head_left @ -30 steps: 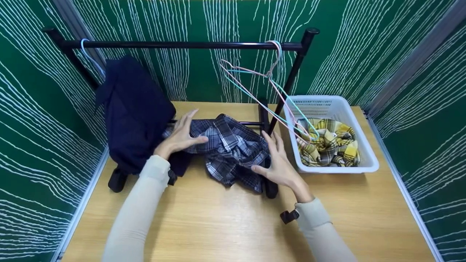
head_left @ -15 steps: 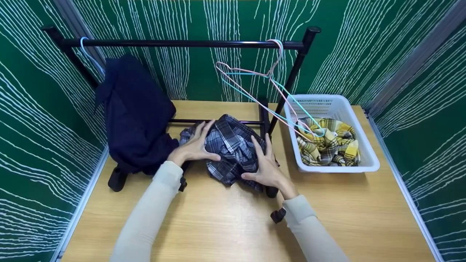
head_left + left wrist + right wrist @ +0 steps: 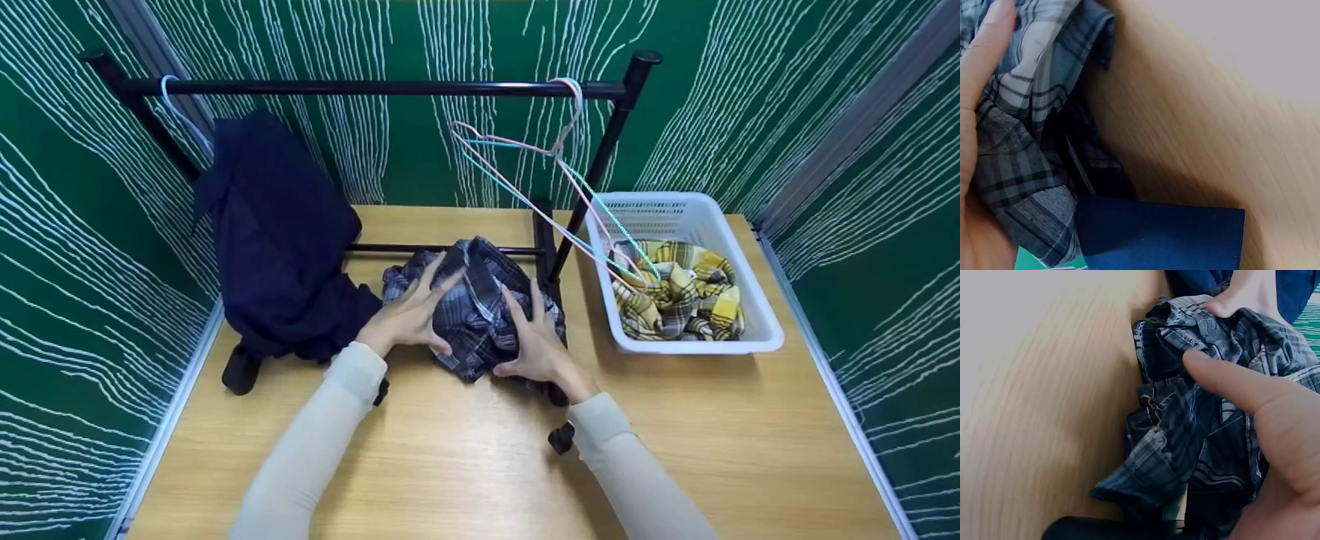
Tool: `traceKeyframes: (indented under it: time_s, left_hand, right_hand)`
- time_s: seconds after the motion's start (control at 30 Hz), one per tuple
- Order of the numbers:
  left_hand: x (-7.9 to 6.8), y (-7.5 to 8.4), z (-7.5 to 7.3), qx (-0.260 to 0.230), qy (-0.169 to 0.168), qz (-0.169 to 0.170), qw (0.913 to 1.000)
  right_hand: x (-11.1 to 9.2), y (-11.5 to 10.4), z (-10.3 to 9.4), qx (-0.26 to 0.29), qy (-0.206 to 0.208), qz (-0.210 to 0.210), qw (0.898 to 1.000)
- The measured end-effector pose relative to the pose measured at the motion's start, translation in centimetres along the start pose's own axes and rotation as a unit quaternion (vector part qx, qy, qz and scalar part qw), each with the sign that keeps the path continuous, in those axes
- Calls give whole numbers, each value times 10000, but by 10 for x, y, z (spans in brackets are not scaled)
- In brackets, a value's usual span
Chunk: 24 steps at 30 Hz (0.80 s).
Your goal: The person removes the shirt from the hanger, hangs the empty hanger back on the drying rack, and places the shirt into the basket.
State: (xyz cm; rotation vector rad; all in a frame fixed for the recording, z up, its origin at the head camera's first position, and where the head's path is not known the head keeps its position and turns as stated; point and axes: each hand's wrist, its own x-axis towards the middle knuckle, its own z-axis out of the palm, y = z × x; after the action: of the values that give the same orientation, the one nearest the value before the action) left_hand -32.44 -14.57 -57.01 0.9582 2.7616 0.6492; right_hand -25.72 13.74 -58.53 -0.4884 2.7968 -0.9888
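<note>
A dark grey-and-white plaid garment (image 3: 484,334) lies bunched on the table at the foot of a black rack. My left hand (image 3: 409,315) rests on its left side, fingers spread over the cloth and thumb apart. On the right side my right hand (image 3: 541,349) touches the same bundle with spread fingers. In the left wrist view, folds of plaid cloth (image 3: 1027,79) lie against the hand, its thumb over them. The right wrist view shows the right thumb (image 3: 1230,379) laid across the plaid fabric (image 3: 1213,455), with the left hand at the far end.
The rack's black rail (image 3: 360,88) crosses the back. A navy garment (image 3: 277,240) hangs at its left on a light blue hanger (image 3: 184,116); a pink hanger (image 3: 517,145) and a teal one hang at right. A white basket (image 3: 694,348) holds yellow plaid cloth (image 3: 675,300).
My left hand has moved right and the right hand slightly left, so they are closer together. The plaid garment's left part has been gathered inward, away from the navy garment.
</note>
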Motion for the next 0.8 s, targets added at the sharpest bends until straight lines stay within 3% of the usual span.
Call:
traceKeyframes:
  time_s: [0.23,0.4,0.63,0.8]
  left_hand:
    - [7,4,5,881,-468,-1,9950]
    - [9,3,11,1227,-520,-43,9911]
    - [11,-7,20,1682,-95,315,9852]
    - [12,-7,21,1638,301,462,9850]
  right_hand:
    - [1,5,4,-522,179,-229,9982]
    - [3,12,10,-988,252,-320,9943]
    - [11,19,17,-1635,781,-509,9821]
    - [16,21,17,-1593,1267,-591,9773]
